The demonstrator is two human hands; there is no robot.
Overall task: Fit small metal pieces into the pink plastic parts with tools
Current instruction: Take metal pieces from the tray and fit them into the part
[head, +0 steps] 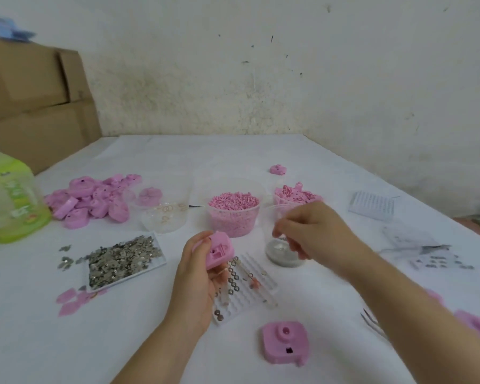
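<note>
My left hand [197,275] grips a pink plastic part [219,252] above a white ridged tray [245,289] that holds metal rings and thin tubes. My right hand [313,231] hovers with curled fingers at the mouth of a clear cup [284,253] with grey metal bits at its bottom. Blur hides whether those fingers pinch anything. Another pink part [286,342] lies flat on the table near me. Tweezers [373,325] lie under my right forearm.
A flat tray of metal pieces [122,260] sits left, a heap of pink parts [94,200] behind it. Tubs of pink pellets [233,212] and pink bits [297,195] stand centre. A green bottle [9,200] and cardboard boxes [36,106] are far left.
</note>
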